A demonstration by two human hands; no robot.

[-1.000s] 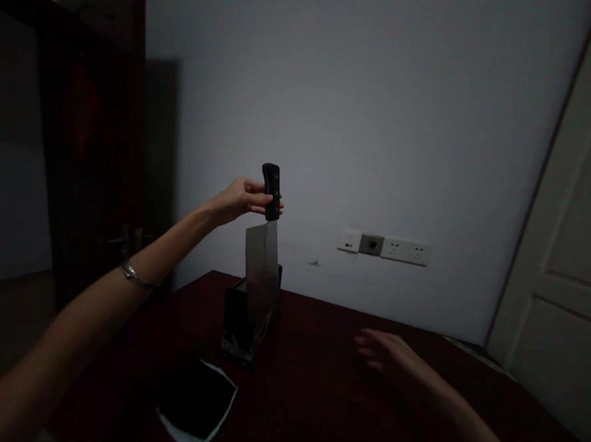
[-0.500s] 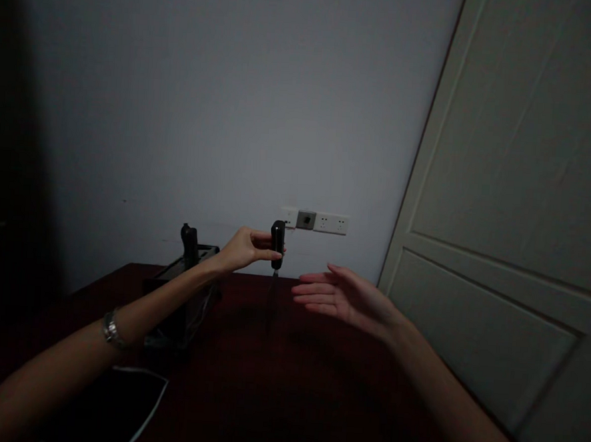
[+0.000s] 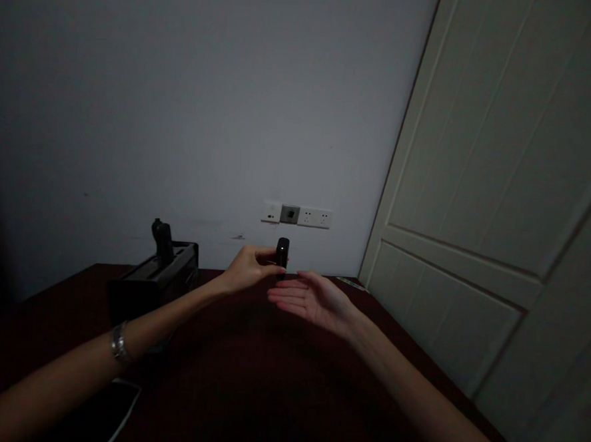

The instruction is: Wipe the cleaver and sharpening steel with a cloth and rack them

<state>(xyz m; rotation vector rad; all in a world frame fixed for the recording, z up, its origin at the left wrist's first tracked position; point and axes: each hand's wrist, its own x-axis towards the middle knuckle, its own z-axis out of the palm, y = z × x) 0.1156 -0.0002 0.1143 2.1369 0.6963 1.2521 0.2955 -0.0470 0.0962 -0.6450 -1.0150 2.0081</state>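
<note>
Left hand (image 3: 250, 269) pinches the black knife handle (image 3: 282, 252) between fingertips and thumb, upright, above the far edge of the counter (image 3: 276, 380), right of centre. Blade lost in the dark below; can't make it out. Right hand (image 3: 313, 301) open, palm up, empty, just beside and under the handle.

Judgement: fingertip pinch is thin for a blade I can't see. Wrap more fingers, and keep my right palm off the line under the handle.

Room: knife block (image 3: 154, 282) at far left, phone (image 3: 116, 407) at near-left edge. Middle of counter open. Door (image 3: 487, 193) crowds the right edge.
</note>
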